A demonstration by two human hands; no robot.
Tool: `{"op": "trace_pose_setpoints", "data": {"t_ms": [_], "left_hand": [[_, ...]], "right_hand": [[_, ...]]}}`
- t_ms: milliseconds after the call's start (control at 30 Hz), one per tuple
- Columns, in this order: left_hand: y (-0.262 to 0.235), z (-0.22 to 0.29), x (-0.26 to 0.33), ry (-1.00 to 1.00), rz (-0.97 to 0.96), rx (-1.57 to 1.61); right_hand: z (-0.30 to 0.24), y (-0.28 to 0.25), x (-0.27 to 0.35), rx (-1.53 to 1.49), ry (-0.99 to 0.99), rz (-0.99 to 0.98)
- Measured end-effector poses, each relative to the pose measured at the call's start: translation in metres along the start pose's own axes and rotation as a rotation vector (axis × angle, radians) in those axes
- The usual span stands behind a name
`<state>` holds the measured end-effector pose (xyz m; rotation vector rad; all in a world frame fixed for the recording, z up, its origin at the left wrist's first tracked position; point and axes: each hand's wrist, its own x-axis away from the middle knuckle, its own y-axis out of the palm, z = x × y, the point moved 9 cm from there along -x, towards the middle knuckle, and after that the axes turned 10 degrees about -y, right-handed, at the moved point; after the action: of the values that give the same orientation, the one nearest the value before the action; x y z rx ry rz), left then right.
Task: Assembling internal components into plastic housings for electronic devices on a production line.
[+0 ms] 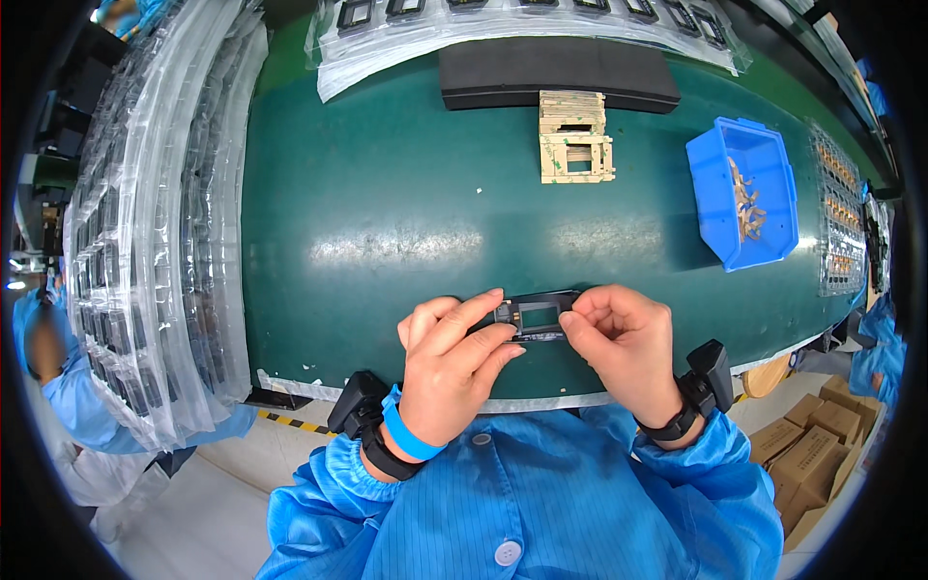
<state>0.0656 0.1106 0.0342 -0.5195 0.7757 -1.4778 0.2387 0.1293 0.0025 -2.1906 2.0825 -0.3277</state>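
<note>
A small black plastic frame point(541, 335) with a rectangular window lies across both hands, just above the near part of the green table. My left hand point(449, 350) grips its left end, fingers along the top and near edges. At the opposite end, the thumb and forefinger of my right hand point(623, 331) are pinched together against the frame, the other fingers curled in. Whether a thin piece is also between those fingertips cannot be made out. Beyond the hands, tan die-cut adhesive sheets point(551, 145) with green marks and cut-out windows are stacked.
A long black block point(561, 77) sits behind the sheets. Tan scraps lie in a blue bin point(710, 203) at right. Trays of black frames point(527, 21) line the far edge; clear plastic trays point(159, 222) stack high at left. Another person point(68, 387) is beyond them. Cardboard boxes point(807, 464) stand lower right.
</note>
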Motion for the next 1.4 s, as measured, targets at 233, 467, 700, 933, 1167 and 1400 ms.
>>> {"op": "trace_pose_setpoints", "data": {"t_ms": [233,467,700,933,1167,1400], "left_hand": [[0.001,0.002,0.001,0.029,0.01,-0.023],[0.002,0.005,0.003,0.065,0.019,-0.024],[0.004,0.007,0.004,0.076,0.003,-0.086],[0.007,0.012,0.004,0.088,-0.021,-0.151],[0.004,0.014,0.002,0.1,0.025,-0.085],[0.007,0.018,0.003,-0.038,0.078,-0.061]], "right_hand": [[-0.002,0.0,0.0,0.015,-0.018,0.001],[-0.009,0.001,0.0,0.089,-0.101,0.023],[-0.011,0.001,-0.001,0.106,-0.114,0.016],[-0.011,0.001,-0.001,0.112,-0.118,0.014],[-0.017,-0.003,-0.003,0.151,-0.131,0.002],[-0.021,-0.024,-0.008,0.196,-0.194,0.113]]}}
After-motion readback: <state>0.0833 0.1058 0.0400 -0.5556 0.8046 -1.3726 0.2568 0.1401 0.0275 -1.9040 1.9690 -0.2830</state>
